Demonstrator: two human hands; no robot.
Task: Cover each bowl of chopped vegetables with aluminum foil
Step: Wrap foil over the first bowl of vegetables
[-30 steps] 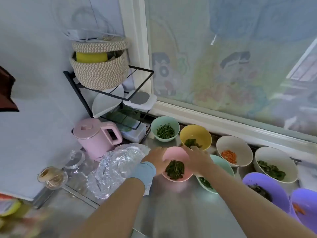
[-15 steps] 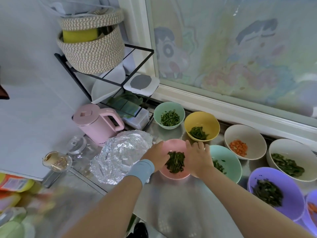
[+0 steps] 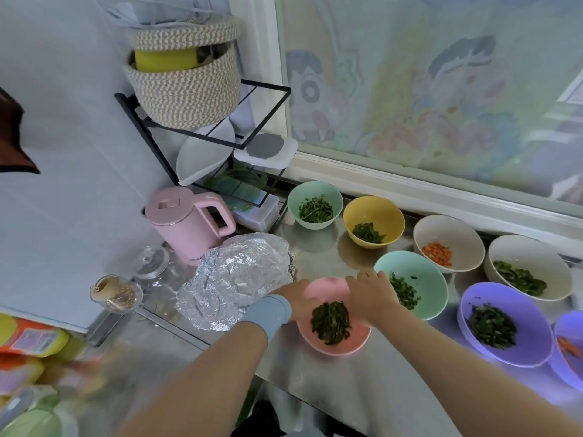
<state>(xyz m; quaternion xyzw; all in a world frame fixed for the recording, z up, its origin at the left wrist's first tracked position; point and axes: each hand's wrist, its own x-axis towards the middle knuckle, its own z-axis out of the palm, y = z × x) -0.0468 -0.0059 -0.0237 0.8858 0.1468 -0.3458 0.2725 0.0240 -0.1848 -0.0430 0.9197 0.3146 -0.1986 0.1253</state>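
Pink bowl [image 3: 332, 351] of chopped greens [image 3: 330, 321] sat uncovered near the desk's [image 3: 318, 383] front edge. Left hand [image 3: 296, 298], blue wristband [image 3: 268, 312] on that arm, gripped its left rim; right hand [image 3: 369, 297] gripped its right rim, fingers reaching over the far side. Crumpled aluminum foil [image 3: 239, 279] lay just left of the bowl, toward the back-left corner, in front of a pink kettle [image 3: 186, 225]. Teal bowl [image 3: 424, 271] stood just beside the right hand. Other filled bowls lined the back edge, all uncovered.
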